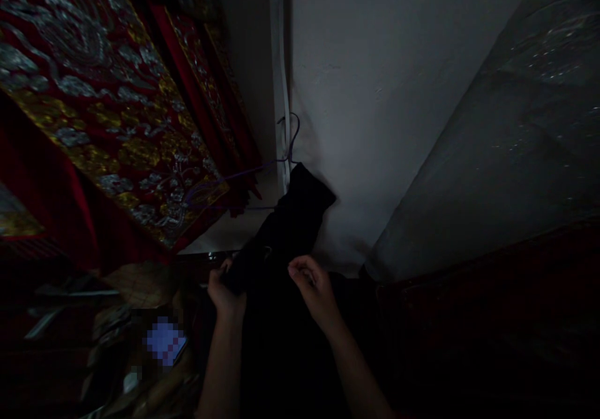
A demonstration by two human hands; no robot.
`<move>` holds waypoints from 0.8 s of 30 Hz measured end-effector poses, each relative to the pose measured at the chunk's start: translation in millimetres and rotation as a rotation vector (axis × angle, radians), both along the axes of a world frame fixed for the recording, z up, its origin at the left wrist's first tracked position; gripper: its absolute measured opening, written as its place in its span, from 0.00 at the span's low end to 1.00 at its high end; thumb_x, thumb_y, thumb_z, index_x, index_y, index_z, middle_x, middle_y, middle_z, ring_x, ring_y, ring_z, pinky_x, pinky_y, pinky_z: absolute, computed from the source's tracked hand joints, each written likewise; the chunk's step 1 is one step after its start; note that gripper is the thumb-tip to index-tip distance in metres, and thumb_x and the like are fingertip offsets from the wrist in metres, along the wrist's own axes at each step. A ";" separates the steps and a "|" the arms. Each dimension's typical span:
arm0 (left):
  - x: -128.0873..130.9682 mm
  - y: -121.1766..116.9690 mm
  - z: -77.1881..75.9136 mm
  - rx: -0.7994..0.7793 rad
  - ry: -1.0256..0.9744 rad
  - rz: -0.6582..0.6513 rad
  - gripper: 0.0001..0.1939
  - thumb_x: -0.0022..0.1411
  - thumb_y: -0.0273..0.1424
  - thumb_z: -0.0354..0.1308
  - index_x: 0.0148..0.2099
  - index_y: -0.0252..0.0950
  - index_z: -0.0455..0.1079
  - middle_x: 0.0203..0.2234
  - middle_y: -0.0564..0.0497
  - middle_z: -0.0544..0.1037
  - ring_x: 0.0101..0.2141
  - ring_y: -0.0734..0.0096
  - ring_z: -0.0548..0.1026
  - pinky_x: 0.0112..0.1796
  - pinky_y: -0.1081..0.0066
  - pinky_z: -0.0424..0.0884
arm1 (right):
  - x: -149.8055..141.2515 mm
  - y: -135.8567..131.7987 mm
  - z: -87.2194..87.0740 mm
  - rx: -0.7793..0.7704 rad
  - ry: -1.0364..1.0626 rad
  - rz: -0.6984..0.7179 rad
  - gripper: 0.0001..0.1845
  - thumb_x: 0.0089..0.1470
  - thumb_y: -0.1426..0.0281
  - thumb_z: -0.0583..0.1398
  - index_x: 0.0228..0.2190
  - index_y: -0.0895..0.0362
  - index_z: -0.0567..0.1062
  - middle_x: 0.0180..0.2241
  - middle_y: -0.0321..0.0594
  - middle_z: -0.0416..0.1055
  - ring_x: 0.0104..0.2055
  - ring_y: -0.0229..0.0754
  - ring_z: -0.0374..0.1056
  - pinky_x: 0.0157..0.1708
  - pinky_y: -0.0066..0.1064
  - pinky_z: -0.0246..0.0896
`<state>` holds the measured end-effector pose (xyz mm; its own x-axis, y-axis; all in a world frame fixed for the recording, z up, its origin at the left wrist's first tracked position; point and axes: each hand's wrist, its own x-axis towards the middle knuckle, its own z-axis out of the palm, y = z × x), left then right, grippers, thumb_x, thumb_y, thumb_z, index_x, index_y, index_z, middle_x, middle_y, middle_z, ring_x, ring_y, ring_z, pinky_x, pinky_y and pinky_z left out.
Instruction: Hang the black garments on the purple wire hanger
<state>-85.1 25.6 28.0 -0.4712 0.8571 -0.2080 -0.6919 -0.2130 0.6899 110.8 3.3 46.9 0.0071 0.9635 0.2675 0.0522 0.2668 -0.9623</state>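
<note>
By the left hand (227, 295), dark cloth (305, 205) was gripped, seemingly for steadying; the right hand (317, 289) was half-curled, its hold unclear. Above both, the cloth was partly supported by a purple hanger (299, 126).

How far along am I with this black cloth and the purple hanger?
Looks partly done: the black cloth covers one side of the purple hanger. In hand: your left hand grips the cloth; your right hand is close by, contact unclear in the dark. Probably left: the hanger's other side, where bare wire shows.
</note>
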 end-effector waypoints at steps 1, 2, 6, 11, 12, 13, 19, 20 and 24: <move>4.0 -2.0 0.9 0.006 -0.009 -0.058 0.11 0.44 0.39 0.55 0.21 0.38 0.60 0.20 0.53 0.70 0.26 0.67 0.72 0.33 0.68 0.68 | -1.4 -1.7 -0.7 0.012 -0.012 0.016 0.09 0.58 0.62 0.60 0.37 0.54 0.74 0.38 0.41 0.75 0.45 0.45 0.71 0.47 0.35 0.63; 8.1 -4.5 3.5 0.026 -0.006 -0.105 0.12 0.44 0.39 0.56 0.21 0.38 0.59 0.20 0.53 0.70 0.26 0.67 0.71 0.32 0.68 0.68 | -2.6 -3.4 -1.4 0.022 -0.033 0.036 0.10 0.58 0.62 0.61 0.40 0.53 0.74 0.42 0.42 0.75 0.48 0.46 0.70 0.50 0.37 0.63; 27.6 -17.3 26.6 0.197 0.158 -0.230 0.11 0.50 0.39 0.58 0.25 0.38 0.62 0.25 0.51 0.71 0.31 0.66 0.72 0.35 0.69 0.69 | -6.8 -7.7 0.6 0.030 -0.129 0.149 0.34 0.50 0.62 0.68 0.57 0.52 0.66 0.59 0.46 0.66 0.61 0.50 0.63 0.61 0.43 0.56; 50.3 -31.5 61.6 0.355 0.890 -0.372 0.08 0.62 0.36 0.59 0.35 0.38 0.75 0.37 0.47 0.75 0.42 0.60 0.73 0.45 0.66 0.69 | -12.8 0.3 18.6 0.007 -0.081 0.282 0.27 0.53 0.65 0.65 0.54 0.54 0.69 0.52 0.45 0.73 0.55 0.49 0.69 0.57 0.41 0.61; 52.2 -32.4 66.7 0.384 1.024 -0.354 0.07 0.63 0.35 0.59 0.37 0.38 0.76 0.40 0.46 0.75 0.45 0.59 0.73 0.49 0.65 0.68 | -12.2 3.0 23.8 0.016 -0.056 0.277 0.21 0.55 0.66 0.62 0.50 0.54 0.72 0.49 0.43 0.75 0.52 0.48 0.71 0.55 0.40 0.63; 53.0 -32.3 70.5 0.412 1.117 -0.326 0.07 0.64 0.35 0.59 0.39 0.39 0.77 0.43 0.46 0.75 0.48 0.58 0.72 0.52 0.64 0.66 | -10.5 5.4 29.5 0.018 -0.035 0.277 0.16 0.56 0.67 0.59 0.47 0.54 0.74 0.46 0.42 0.76 0.50 0.48 0.72 0.54 0.40 0.63; 38.9 -19.1 62.3 0.434 1.173 -0.643 0.17 0.71 0.39 0.50 0.53 0.41 0.75 0.44 0.46 0.80 0.48 0.59 0.76 0.49 0.64 0.71 | 26.4 15.7 71.1 -0.177 -0.080 0.407 0.07 0.49 0.66 0.61 0.29 0.54 0.78 0.27 0.34 0.75 0.30 0.42 0.70 0.32 0.31 0.66; 35.0 -17.8 58.6 0.432 1.208 -0.740 0.16 0.71 0.40 0.50 0.48 0.41 0.78 0.38 0.48 0.81 0.42 0.60 0.78 0.44 0.66 0.73 | 35.9 19.6 78.7 -0.213 -0.084 0.390 0.05 0.45 0.67 0.62 0.27 0.55 0.77 0.24 0.33 0.73 0.27 0.40 0.67 0.27 0.29 0.63; 19.8 -19.4 54.9 0.519 1.340 -0.987 0.12 0.66 0.38 0.59 0.32 0.40 0.79 0.25 0.52 0.78 0.29 0.66 0.77 0.33 0.72 0.73 | 70.6 46.4 106.3 -0.227 0.011 0.237 0.06 0.38 0.66 0.62 0.19 0.56 0.71 0.17 0.32 0.64 0.19 0.36 0.58 0.19 0.27 0.53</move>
<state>-65.3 6.2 82.9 0.6233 0.7499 0.2217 0.2576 -0.4645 0.8473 181.4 49.6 153.1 -0.2224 0.9738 0.0467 0.0034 0.0487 -0.9988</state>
